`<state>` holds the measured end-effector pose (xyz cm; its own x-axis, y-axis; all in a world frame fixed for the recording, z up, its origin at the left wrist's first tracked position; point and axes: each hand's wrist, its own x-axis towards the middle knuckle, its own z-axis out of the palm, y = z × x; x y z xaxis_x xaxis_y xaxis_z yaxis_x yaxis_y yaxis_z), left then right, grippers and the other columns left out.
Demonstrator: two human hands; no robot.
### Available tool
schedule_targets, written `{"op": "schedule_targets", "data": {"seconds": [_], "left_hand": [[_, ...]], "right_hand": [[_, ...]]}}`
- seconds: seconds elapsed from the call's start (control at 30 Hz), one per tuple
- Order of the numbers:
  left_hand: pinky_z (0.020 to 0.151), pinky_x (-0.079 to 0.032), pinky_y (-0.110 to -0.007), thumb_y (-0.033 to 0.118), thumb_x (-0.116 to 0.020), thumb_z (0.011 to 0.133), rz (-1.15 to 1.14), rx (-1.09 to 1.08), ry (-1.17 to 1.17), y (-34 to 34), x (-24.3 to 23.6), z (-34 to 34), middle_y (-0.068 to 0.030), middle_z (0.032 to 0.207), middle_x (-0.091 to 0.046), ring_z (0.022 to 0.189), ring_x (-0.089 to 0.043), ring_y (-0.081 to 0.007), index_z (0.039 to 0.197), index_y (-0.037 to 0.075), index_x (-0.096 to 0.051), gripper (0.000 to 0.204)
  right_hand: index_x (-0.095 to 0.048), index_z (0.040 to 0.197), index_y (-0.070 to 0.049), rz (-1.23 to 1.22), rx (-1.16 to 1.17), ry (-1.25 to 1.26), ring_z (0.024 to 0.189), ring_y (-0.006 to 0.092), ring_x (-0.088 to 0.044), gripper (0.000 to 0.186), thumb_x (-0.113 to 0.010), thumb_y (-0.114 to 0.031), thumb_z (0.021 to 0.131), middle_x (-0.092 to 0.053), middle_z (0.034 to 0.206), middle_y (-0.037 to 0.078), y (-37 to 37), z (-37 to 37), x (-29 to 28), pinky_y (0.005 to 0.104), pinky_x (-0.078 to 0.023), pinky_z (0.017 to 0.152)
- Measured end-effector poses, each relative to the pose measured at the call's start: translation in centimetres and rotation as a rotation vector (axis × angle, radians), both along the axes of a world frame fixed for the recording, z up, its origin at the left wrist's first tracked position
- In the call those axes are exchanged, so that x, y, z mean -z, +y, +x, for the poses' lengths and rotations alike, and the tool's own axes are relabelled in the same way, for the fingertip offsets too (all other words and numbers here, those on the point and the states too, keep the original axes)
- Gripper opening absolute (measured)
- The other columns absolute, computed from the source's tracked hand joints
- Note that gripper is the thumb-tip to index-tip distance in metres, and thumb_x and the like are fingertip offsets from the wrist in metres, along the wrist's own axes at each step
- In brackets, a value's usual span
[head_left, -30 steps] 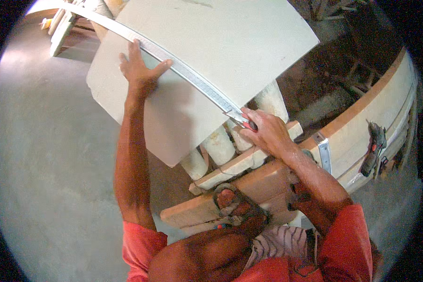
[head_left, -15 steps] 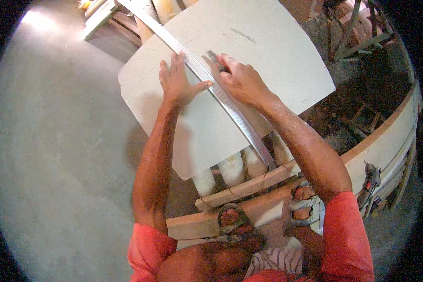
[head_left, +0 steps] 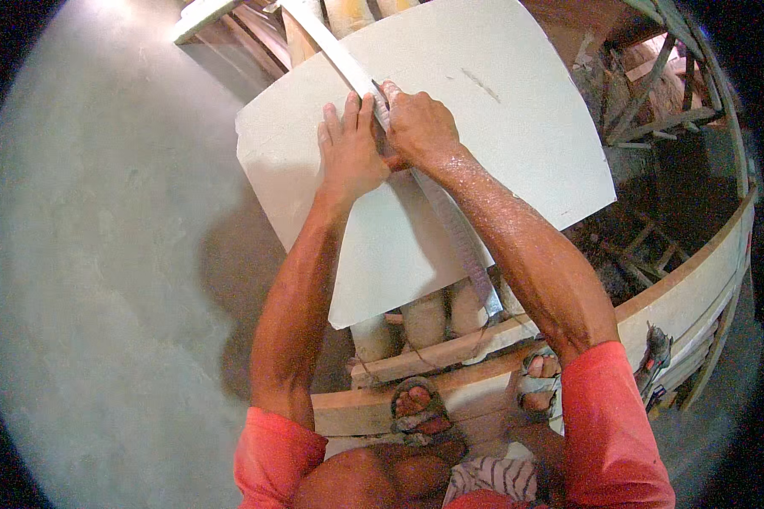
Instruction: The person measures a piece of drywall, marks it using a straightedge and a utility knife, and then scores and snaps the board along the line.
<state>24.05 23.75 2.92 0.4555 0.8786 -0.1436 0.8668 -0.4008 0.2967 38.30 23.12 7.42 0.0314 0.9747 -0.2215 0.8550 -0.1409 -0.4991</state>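
A large pale grey sheet of board [head_left: 501,110] lies on a wooden frame. Across it runs a long metal straightedge [head_left: 458,246], from the top of the view down to the board's near edge. My left hand [head_left: 348,153] presses flat on the board, fingers apart, just left of the straightedge. My right hand [head_left: 416,123] is closed beside the straightedge, touching my left hand; whatever it grips is hidden inside the fist. My sandalled feet [head_left: 420,407] stand on a wooden plank below the board.
Pale turned balusters [head_left: 424,318] stand under the board's near edge. Wooden planks [head_left: 484,390] lie in front of me, a curved pale board [head_left: 704,271] sits at the right with a tool [head_left: 655,356] leaning on it. Bare concrete floor [head_left: 102,271] spreads left.
My right hand has slid up along the straightedge from its near end to meet my left hand. The view has shifted, so the board sits more to the right.
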Motion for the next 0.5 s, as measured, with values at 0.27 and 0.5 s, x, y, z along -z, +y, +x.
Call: {"op": "schedule_targets", "data": {"seconds": [0.27,0.5], "left_hand": [[0.111,-0.013,-0.066,0.051,-0.08,0.07,0.049,0.009,-0.02,-0.1,0.7,-0.4,-0.0214,0.155,-0.021,0.14,-0.011,-0.0535,0.15,0.007,-0.022,0.108],[0.112,-0.012,-0.066,0.049,-0.078,0.073,-0.001,0.0,0.08,-0.1,-0.3,0.1,-0.0209,0.156,-0.02,0.141,-0.01,-0.0533,0.15,0.006,-0.022,0.104]], "right_hand": [[-0.052,0.125,0.009,0.084,-0.075,-0.12,0.083,0.0332,-0.071,0.045,-0.057,-0.018,0.089,-0.069,0.089,0.021,-0.7,-0.7,-0.2,0.0412,-0.058,0.073],[-0.043,0.136,0.005,-0.002,-0.147,-0.236,0.074,0.0271,-0.071,0.078,-0.078,-0.033,0.079,-0.069,0.084,0.018,-2.8,-0.2,-0.9,0.0359,-0.059,0.064]]}}
